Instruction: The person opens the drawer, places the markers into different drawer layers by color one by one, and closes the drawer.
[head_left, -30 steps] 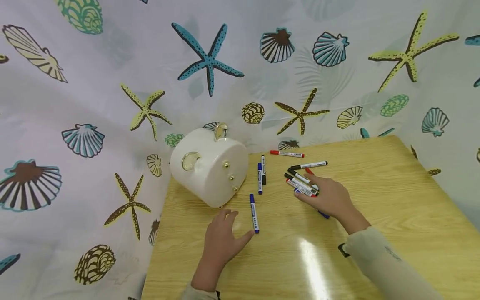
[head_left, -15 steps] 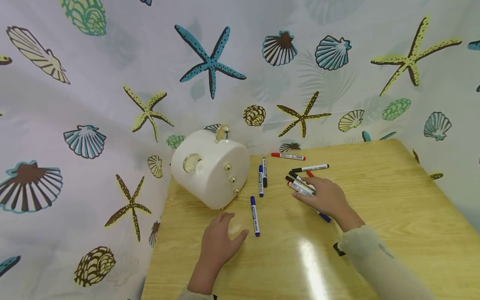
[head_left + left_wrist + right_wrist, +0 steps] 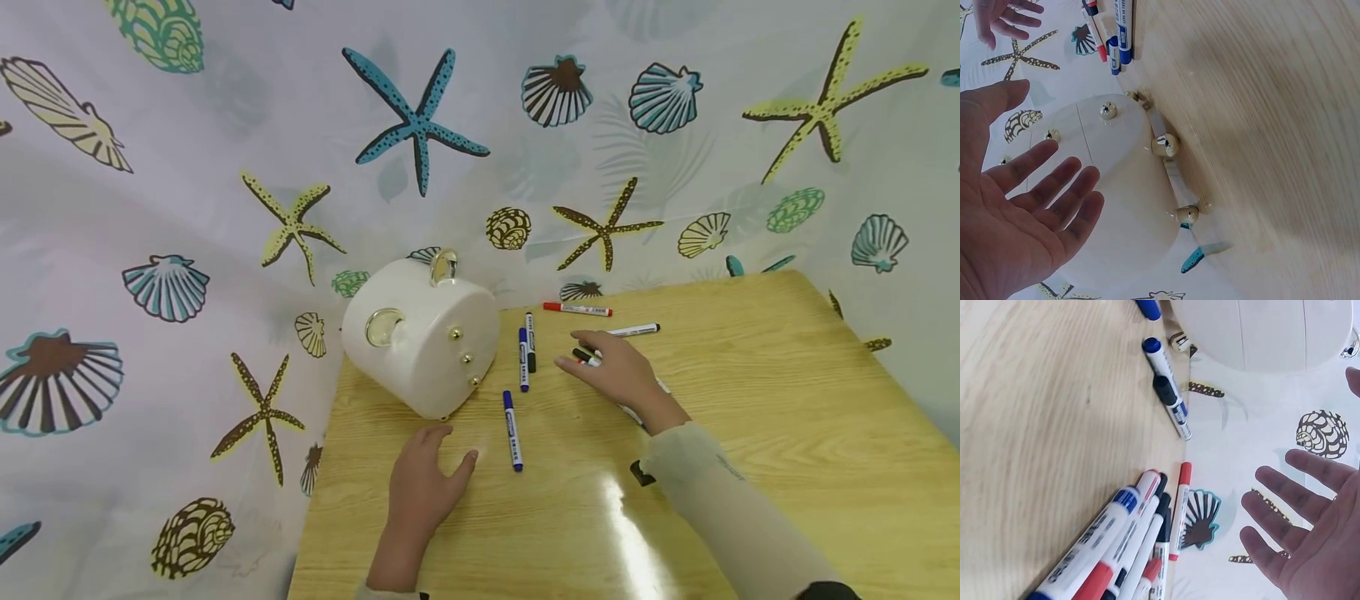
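My right hand hovers, fingers spread, over a pile of whiteboard markers; it holds nothing. The hand hides most of the pile in the head view, though a black cap shows past the fingers. My left hand is held above the table, thumb apart from the fingers, and grips nothing. To its right lies a single blue marker. Just beyond it sits a rounded white container with a gold ring on top and gold knobs, which also fills much of the left wrist view.
A blue marker and a black marker lie side by side right of the container. Farther back are a red marker and another black-capped marker. A shell-print cloth hangs behind the wooden table.
My right hand has come up from the marker pile and shifted left. My left hand has drawn slightly left and back, away from the single blue marker.
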A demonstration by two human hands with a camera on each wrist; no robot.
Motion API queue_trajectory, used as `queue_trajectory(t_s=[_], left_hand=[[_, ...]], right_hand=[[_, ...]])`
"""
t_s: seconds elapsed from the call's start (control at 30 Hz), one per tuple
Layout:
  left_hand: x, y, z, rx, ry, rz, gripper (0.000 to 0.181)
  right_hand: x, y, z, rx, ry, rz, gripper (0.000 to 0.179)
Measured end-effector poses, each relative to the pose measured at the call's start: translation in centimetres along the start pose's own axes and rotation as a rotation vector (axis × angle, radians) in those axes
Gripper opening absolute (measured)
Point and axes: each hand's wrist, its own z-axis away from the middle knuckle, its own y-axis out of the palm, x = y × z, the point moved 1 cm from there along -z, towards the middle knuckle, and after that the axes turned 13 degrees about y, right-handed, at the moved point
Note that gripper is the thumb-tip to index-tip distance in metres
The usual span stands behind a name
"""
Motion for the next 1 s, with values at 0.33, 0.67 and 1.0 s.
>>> queue_trajectory(t_s=[0.33,0.67,1.0], left_hand=[[1.0,-1.1,-0.2,-0.178,0.026,0.005,0.05],[1.9,-1.8,-0.9,-0.326,0.099,-0.048,0.061],[2.8,-3.6,-2.7,-0.415,0.102,-0.066,0.076]], right_hand=[[4.4,0.6,-1.9,0.034,-0.023,-0.103,0.081],[8.6,1.3,-2.8,0.022,-0.095,-0.102,0.085],[11.9,0.9,-4.0,0.008,-0.146,-0.167,0.081]])
